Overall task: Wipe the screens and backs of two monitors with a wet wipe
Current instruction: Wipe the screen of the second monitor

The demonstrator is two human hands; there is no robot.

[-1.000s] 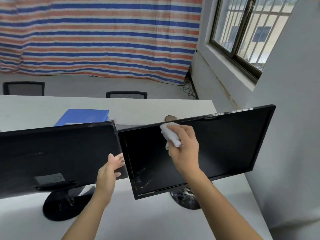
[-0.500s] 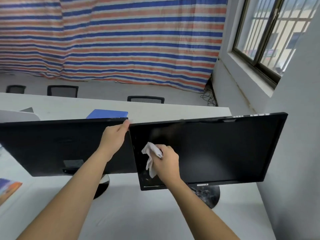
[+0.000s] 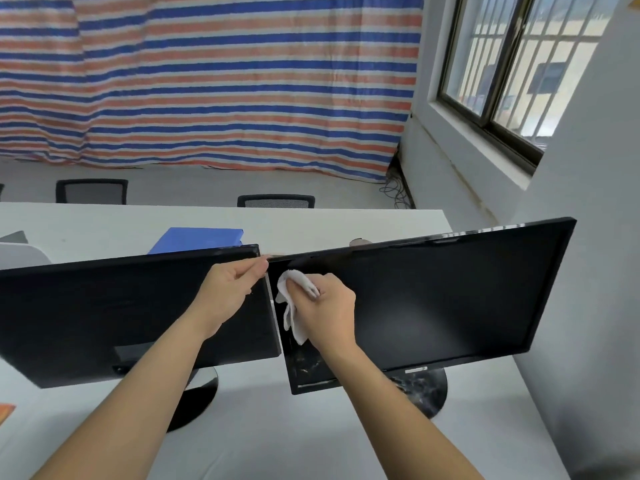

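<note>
Two black monitors stand side by side on a white table (image 3: 311, 438). The right monitor (image 3: 450, 299) faces me, its dark screen tilted, with smears near its lower left corner. My right hand (image 3: 329, 306) presses a crumpled white wet wipe (image 3: 294, 306) against the upper left of that screen. My left hand (image 3: 232, 289) grips the top left corner of the right monitor, where it meets the left monitor (image 3: 104, 313). Round black stands sit under both.
A blue box (image 3: 201, 239) lies on the table behind the left monitor. Two office chairs (image 3: 277, 200) stand beyond the far edge. A grey wall and window are close on the right. A striped tarp hangs at the back.
My right hand swept the wipe from the top middle of the right screen down to its left side, then slightly up. My left hand rose from the lower edge to the top corner.
</note>
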